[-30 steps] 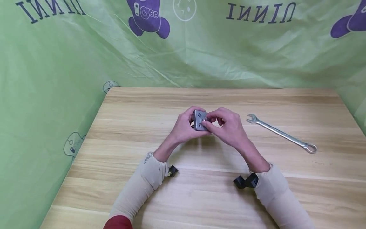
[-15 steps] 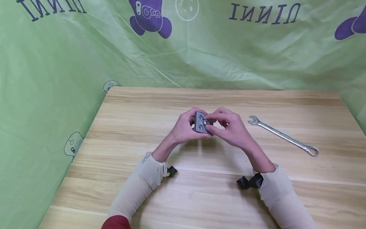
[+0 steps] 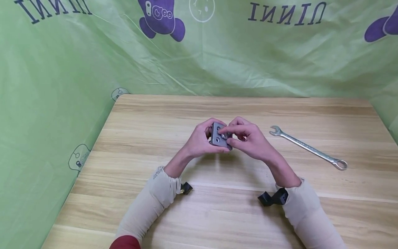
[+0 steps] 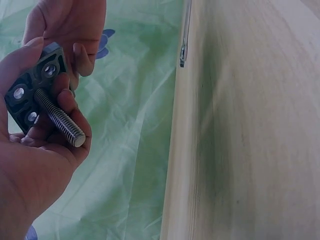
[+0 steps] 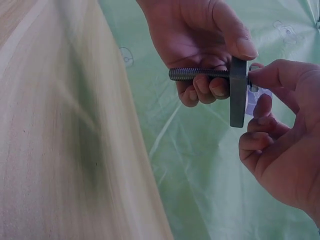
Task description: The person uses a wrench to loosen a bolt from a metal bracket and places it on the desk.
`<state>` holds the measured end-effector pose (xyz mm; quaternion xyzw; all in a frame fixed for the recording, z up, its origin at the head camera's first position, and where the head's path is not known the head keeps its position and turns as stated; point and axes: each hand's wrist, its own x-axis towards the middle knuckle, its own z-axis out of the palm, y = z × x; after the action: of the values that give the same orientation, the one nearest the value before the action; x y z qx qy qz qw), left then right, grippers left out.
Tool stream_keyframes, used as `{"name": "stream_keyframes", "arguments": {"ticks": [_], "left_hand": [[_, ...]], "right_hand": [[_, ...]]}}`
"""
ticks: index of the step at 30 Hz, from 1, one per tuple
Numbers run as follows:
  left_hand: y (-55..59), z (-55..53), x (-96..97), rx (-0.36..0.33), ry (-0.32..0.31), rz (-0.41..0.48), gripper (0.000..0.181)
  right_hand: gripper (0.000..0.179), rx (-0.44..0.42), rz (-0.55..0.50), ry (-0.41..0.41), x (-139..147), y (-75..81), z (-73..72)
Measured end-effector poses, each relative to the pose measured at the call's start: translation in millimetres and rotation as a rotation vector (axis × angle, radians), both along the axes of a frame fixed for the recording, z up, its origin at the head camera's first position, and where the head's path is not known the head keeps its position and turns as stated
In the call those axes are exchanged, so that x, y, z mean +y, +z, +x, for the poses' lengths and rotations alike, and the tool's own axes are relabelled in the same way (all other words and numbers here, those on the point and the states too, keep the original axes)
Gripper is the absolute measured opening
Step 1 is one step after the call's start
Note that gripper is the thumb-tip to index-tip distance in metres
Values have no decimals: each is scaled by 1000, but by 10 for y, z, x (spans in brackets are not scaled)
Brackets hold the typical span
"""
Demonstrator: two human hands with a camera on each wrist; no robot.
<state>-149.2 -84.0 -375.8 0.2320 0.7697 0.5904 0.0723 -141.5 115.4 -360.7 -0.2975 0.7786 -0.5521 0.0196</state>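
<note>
My left hand (image 3: 200,139) grips a square grey metal plate (image 3: 216,135) with holes in it, thumb at one edge and fingers behind. A threaded bolt (image 4: 59,117) sticks out of the plate's back, along the left fingers. On the front face sits the bolt's shiny hex end (image 3: 225,136). My right hand (image 3: 250,140) has its thumb and index finger at opposite sides of this hex end, the index reaching across the plate. The right wrist view shows the plate edge-on between both hands, its bolt (image 5: 192,74) pointing left. Both hands are raised over the table.
A combination wrench (image 3: 308,148) lies on the wooden table (image 3: 224,214), right of the hands. Green printed cloth (image 3: 202,62) hangs behind the table and along its left side. Black camera mounts (image 3: 273,198) stick out from the beige sleeves.
The right fingers have turned about the hex end, with the index finger stretching farther left over the plate. More of the hex end shows. The left hand keeps its grip with little shift.
</note>
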Motion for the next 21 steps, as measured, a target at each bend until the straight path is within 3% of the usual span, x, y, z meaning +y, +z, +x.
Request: {"name": "stream_keyframes", "arguments": {"ticks": [7, 13, 17, 21], "left_hand": [[-10, 3, -7, -10, 15, 4, 65], [-25, 6, 2, -6, 31, 5, 65], [-36, 10, 8, 10, 42, -10, 65], [-35, 16, 14, 23, 50, -29, 64]], "right_hand": [[36, 27, 62, -90, 1, 13, 21], [25, 51, 220, -237, -38, 27, 61], [27, 90, 330, -322, -90, 28, 104], [27, 160, 350, -367, -146, -1, 127]]}}
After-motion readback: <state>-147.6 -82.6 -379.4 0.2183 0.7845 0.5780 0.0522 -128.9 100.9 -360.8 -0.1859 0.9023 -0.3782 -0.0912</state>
